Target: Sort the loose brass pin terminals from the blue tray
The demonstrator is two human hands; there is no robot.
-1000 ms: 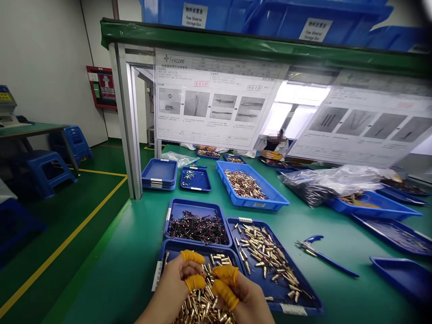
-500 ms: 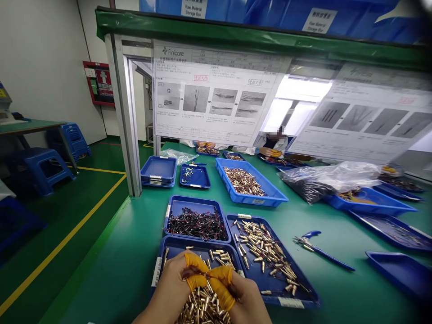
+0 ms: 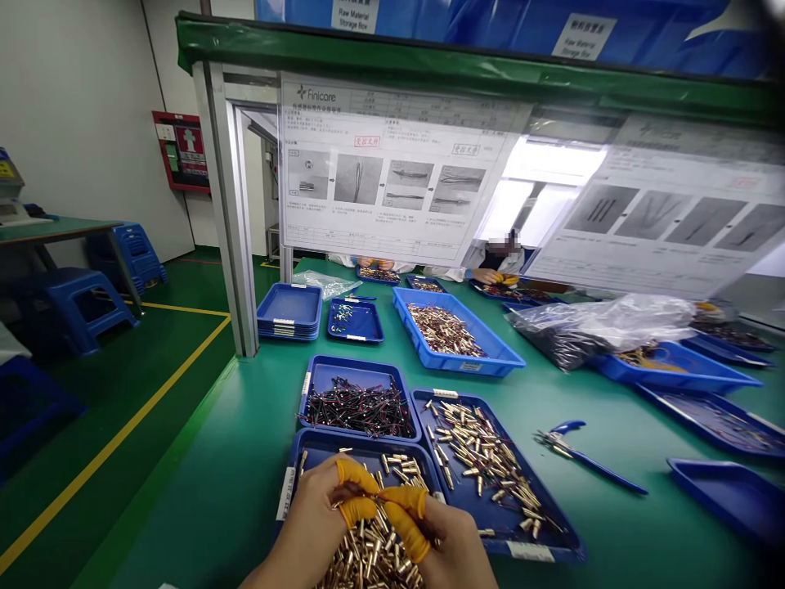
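Both hands wear yellow finger covers and meet above a blue tray [image 3: 319, 446] of brass sleeves [image 3: 374, 556]. My left hand [image 3: 328, 503] is pinched on a thin dark wire piece, mostly hidden by the fingers. Its fingertips come up against those of my right hand [image 3: 432, 528], closed in a pinch on something too small to make out. Behind them a tray holds black and red wires [image 3: 361, 407]. Right of the hands, another tray has brass sleeves with wires [image 3: 484, 450].
Blue-handled pliers [image 3: 592, 462] lie on the green table [image 3: 245, 491] to the right. Farther back are a large blue bin [image 3: 496, 360], stacked trays [image 3: 288, 307] and plastic bags [image 3: 613, 323]. A person's gloved hand [image 3: 506, 279] shows beyond, under hanging instruction sheets [image 3: 392, 180].
The fingertips of my right hand have shifted slightly right, and a little more of the thin piece shows between the hands. My left hand stays nearly the same.
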